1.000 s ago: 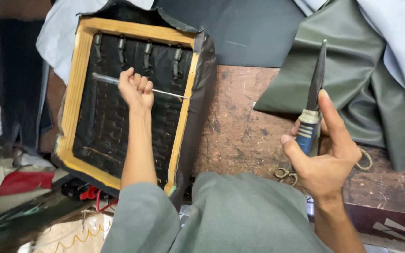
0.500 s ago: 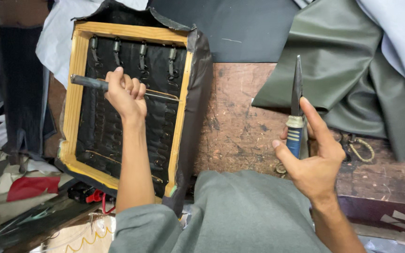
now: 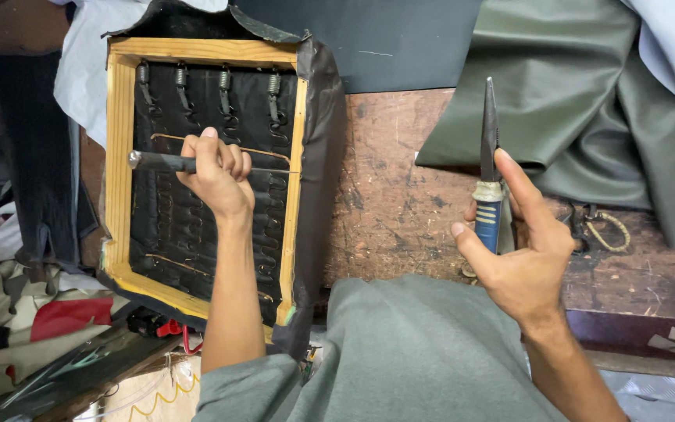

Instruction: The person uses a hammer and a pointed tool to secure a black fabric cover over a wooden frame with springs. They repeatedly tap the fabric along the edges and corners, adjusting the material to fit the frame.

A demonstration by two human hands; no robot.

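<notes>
An upturned seat base with a yellow wooden frame [image 3: 121,164] lies at the left, black fabric and zigzag springs [image 3: 167,223] showing inside it. My left hand [image 3: 214,170] is closed around the dark handle of a thin screwdriver-like tool [image 3: 159,162], whose shaft reaches right to the frame's right rail. My right hand [image 3: 519,250] holds long-nose pliers [image 3: 490,172] upright by their blue grips, jaws pointing away from me, above the wooden bench.
A worn brown workbench [image 3: 400,203] lies between my hands. Olive-green vinyl sheet [image 3: 587,109] is draped at the upper right, dark fabric [image 3: 384,39] at the top. Scissors [image 3: 599,227] rest by my right hand. Cloth scraps [image 3: 25,312] pile up at the lower left.
My left hand has slid the thin tool leftward and slightly down across the frame. My right hand with the pliers has drifted left and lower.
</notes>
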